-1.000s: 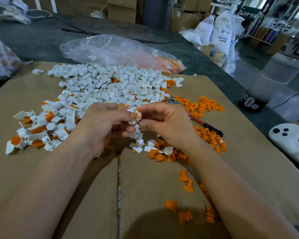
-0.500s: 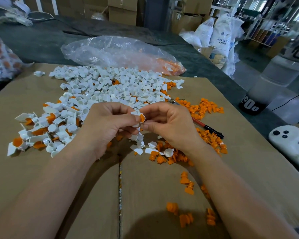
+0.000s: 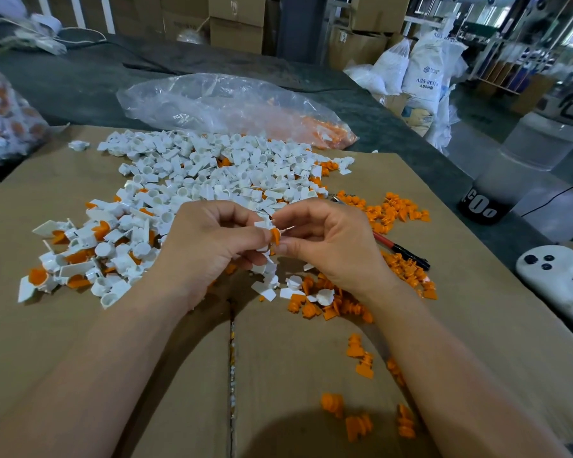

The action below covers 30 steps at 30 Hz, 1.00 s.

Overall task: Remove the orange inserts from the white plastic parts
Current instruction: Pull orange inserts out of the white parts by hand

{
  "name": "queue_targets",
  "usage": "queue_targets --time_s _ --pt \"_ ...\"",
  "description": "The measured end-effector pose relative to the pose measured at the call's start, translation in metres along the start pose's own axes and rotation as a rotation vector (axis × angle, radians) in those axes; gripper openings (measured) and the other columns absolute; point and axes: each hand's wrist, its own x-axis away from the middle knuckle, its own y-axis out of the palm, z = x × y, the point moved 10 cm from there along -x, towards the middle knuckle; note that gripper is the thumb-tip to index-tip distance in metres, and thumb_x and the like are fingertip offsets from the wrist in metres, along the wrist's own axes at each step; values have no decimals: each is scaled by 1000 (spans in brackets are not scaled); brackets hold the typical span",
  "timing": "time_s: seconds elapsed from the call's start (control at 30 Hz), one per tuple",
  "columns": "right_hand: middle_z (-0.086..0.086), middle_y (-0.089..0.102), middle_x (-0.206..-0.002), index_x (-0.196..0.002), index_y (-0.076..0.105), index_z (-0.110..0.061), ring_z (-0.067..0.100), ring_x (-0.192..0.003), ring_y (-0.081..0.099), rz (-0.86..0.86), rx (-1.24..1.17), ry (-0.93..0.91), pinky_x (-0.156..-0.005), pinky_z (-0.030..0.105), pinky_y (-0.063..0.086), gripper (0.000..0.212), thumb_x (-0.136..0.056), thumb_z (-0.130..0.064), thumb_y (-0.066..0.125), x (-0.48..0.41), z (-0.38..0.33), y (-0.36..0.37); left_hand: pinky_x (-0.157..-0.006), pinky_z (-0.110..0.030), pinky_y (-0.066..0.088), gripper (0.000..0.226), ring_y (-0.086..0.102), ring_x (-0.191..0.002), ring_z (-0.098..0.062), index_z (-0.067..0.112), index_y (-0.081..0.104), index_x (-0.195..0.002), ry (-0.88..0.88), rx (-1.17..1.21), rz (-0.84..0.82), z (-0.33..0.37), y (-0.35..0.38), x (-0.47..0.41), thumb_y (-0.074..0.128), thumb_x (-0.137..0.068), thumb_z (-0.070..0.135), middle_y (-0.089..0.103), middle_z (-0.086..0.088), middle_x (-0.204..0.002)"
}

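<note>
Head: orange insert (image 3: 275, 235) pinched between both hands (image 3: 209, 249) (image 3: 331, 246).

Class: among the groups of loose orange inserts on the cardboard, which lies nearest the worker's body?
The small scatter lowest in view, in shadow; the other groups lie farther up, toward the right hand.

Soft daylight from the upper right, a head shadow on the cardboard (image 3: 311, 431), edges bowed and blurred.
</note>
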Motion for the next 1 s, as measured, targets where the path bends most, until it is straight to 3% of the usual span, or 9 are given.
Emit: queue_targets --time_s 0.13,0.23,0.47,0.53,0.77,1.0 --pt "-20 66 -85 -98 66 -25 2 -78 68 -41 6 -59 -72 17 53 42 -70 5 72 1 -7 5 -44 -17 48 14 62 -44 -15 5 65 -64 -18 2 -16 -1 1 1 69 -72 -5 65 -8 -53" --pt "-12 66 -87 -108 61 -15 5 -78 68 -48 11 -59 -73 18 54 44 -70 3 73 1 -7 6 -44 -18 48 15 61 -43 -15 5 65 -63 -46 23 -32 -4 3 1 67 -72 -6 64 -8 -51" --pt "-5 72 -79 -105 62 -10 2 -77 67 -11 -38 -71 -73 18 54 38 -71 5 71 2 -4 3 -43 -18 48 15 60 -42 -15 6 65 -61 -92 74 -43 -7 4 1 67 -71 -5 64 -10 -53" --pt "1 71 -90 -105 62 -9 4 -78 68 -2 -69 -67 -74 20 55 38 -71 4 70 2 -3 3 -43 -18 48 14 60 -42 -14 4 64 -63 -102 84 -43 -8 5 2 67 -71 -6 64 -11 -53" --pt "-5 67 -97 -104 58 -25 3 -78 67 27 -42 -91 -73 21 55 44 -69 -4 72 1 -5 1 -42 -17 47 13 59 -41 -14 2 63 -63 -98 81 -49 -9 7 1 67 -72 -6 63 -11 -52" --pt "-8 68 -90 -103 62 -9 0 -76 66 37 8 -119 -72 19 55 36 -69 -2 72 2 -4 -2 -41 -17 47 14 60 -42 -14 4 63 -62 -96 85 -48 -8 7 1 66 -72 -6 63 -10 -52"
